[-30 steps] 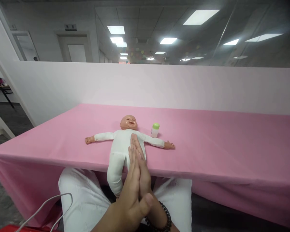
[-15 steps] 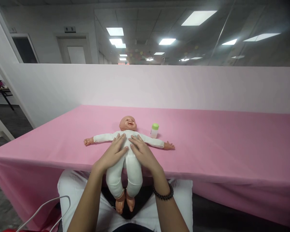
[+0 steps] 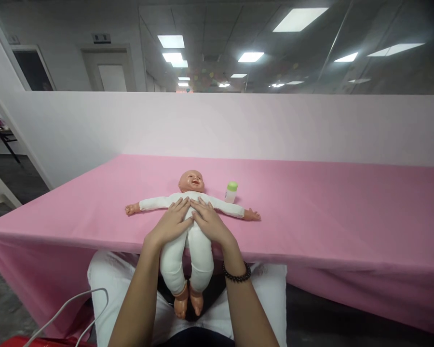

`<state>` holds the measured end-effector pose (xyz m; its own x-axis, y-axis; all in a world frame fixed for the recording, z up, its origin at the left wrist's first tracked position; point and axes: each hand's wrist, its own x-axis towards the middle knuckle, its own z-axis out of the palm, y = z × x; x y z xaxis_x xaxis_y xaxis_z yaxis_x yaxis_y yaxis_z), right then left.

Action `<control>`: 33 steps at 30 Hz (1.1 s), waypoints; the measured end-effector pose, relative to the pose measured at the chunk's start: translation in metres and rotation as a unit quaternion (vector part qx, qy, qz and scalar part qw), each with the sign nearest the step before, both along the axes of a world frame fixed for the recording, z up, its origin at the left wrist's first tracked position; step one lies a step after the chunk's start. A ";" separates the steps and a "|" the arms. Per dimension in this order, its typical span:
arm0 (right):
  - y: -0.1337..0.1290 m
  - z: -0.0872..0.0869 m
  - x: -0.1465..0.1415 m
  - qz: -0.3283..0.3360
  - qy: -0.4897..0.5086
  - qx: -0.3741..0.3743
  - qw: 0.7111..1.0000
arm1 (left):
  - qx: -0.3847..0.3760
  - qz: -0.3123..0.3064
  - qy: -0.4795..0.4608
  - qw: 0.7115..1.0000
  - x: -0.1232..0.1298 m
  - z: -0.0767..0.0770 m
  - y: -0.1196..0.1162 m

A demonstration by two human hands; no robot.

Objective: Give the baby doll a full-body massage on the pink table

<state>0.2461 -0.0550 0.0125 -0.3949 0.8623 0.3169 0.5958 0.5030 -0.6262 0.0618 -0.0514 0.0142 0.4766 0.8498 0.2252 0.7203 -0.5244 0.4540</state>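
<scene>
Two bare hands in view, the left hand (image 3: 171, 222) and the right hand (image 3: 211, 224), both lying open and flat, palms down, fingers spread, gripping nothing, resting on the chest and belly of one baby doll (image 3: 186, 195). Thumbs nearly meeting at the doll's middle. One beaded bracelet (image 3: 237, 274) circling the right wrist.

The doll lying on its back on a pink tablecloth (image 3: 311, 202), head pointing away, two arms stretching out sideways, two legs reaching past the near table edge, two bare feet hanging over it. One small bottle with a green cap (image 3: 231, 193) standing upright just beyond the arm on the right side of the view, near the doll but not touching it. Below the table edge, white trousers (image 3: 269, 308) showing on both sides of the doll's legs, one white cable (image 3: 67, 301) curving at lower left, one red object (image 3: 21, 343) barely entering at the bottom edge. Behind the table, one white partition wall (image 3: 238, 125) running across the view.

Against the earlier view, both hands sliding closer together and slightly higher on the torso, bracelet riding higher in the view, doll and bottle keeping their places.
</scene>
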 end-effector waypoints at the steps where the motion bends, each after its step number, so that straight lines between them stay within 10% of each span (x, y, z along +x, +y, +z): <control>1: 0.001 -0.003 0.000 -0.002 0.006 0.001 1.000 | -0.002 0.005 0.001 1.000 0.001 0.000 0.000; 16: 0.009 -0.022 -0.006 -0.134 0.065 -0.064 0.987 | -0.079 0.135 -0.152 0.976 0.001 -0.019 0.004; 23: 0.002 -0.034 -0.012 -0.239 0.188 0.082 0.949 | 0.030 0.145 -0.278 0.949 0.001 -0.031 0.002; 33: -0.010 -0.026 -0.013 -0.061 0.242 0.159 0.955 | 0.085 0.004 -0.295 0.952 0.002 -0.020 -0.010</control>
<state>0.2326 -0.0652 -0.0134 -0.0390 0.7220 0.6908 0.3407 0.6595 -0.6700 0.0642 -0.0617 -0.0061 0.2188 0.7806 0.5855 0.3712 -0.6214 0.6899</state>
